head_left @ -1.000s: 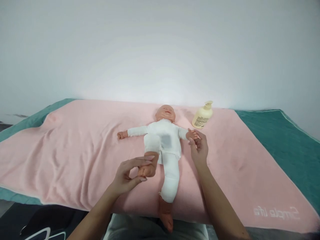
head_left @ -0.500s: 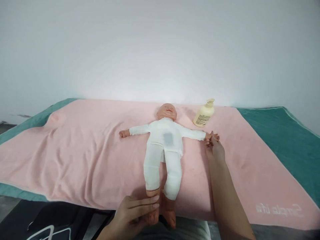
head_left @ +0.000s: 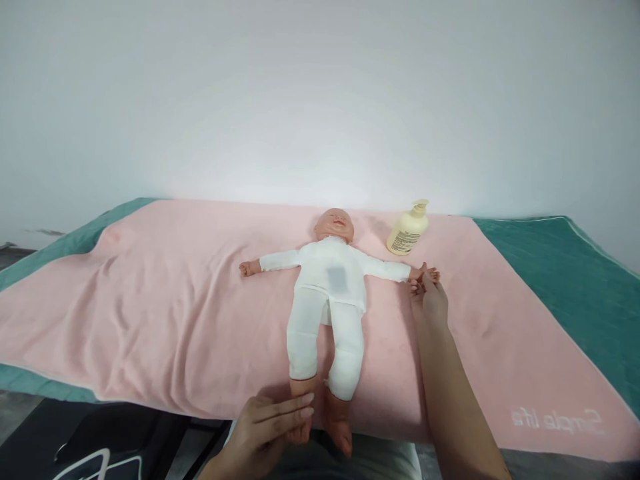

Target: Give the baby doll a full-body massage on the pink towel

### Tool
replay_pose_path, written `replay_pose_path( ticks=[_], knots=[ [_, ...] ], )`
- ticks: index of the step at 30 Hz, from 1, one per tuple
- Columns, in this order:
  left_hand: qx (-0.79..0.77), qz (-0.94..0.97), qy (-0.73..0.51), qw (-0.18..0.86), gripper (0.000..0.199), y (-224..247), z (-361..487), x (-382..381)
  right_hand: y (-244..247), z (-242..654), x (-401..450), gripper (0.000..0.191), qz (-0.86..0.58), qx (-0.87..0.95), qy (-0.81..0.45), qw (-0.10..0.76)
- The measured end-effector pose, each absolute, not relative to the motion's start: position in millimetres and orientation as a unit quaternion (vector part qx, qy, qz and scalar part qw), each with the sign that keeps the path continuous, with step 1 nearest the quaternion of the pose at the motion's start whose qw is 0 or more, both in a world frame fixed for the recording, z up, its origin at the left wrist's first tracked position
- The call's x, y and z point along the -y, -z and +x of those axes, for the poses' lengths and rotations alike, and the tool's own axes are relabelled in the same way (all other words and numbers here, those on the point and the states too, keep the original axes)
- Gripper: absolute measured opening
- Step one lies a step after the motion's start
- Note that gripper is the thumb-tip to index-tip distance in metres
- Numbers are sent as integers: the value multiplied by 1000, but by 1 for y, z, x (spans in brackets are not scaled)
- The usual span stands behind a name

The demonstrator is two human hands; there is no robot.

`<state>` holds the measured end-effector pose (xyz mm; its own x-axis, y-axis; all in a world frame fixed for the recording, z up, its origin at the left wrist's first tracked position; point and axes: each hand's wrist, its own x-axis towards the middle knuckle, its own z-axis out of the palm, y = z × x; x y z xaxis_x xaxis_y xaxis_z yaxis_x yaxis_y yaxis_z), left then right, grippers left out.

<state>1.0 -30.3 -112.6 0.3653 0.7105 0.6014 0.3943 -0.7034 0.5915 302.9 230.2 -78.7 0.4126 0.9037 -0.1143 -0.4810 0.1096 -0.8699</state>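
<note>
A baby doll (head_left: 333, 273) with a white cloth body lies on its back on a pink blanket (head_left: 215, 267), its arms spread and its feet toward me. My left hand (head_left: 265, 427) is at the doll's foot on the left, fingers laid across the ankle and thumb side hidden below. My right hand (head_left: 429, 300) is closed on the doll's hand (head_left: 431, 272) at the right, fingertips pinching it. A pale yellow pump bottle (head_left: 406, 233) stands beyond that arm.
A green cloth (head_left: 565, 267) shows under the blanket at both sides. Behind the surface rises a white wall (head_left: 320, 100). A black object (head_left: 110, 433) with white lines is below the near left edge.
The doll's foot at my left hand has shifted slightly left, together with that hand. My right hand keeps its hold on the doll's hand.
</note>
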Motion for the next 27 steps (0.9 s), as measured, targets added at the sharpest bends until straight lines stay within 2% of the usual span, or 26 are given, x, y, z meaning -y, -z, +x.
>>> replay_pose_path(
  ticks=[7, 11, 16, 19, 22, 27],
  knots=[
    [-357, 788, -492, 99, 41, 87, -11, 6, 65, 267, -207, 41, -454, 421, -305, 723],
    [-383, 756, -520, 110, 40, 75, -14, -19, 65, 247, -192, 35, -413, 609, -206, 645],
    [-416, 701, -552, 175, 39, 65, -10, -53, 71, 238, -185, 29, -316, 804, -78, 498],
    [-441, 668, -559, 214, 37, 61, -7, -68, 74, 235, -184, 32, -293, 846, -44, 442],
    [-444, 649, -568, 243, 36, 58, -4, -77, 75, 234, -184, 34, -294, 855, -34, 425],
    [-439, 634, -579, 265, 36, 57, -4, -78, 75, 236, -186, 34, -295, 827, -78, 473]
  ],
)
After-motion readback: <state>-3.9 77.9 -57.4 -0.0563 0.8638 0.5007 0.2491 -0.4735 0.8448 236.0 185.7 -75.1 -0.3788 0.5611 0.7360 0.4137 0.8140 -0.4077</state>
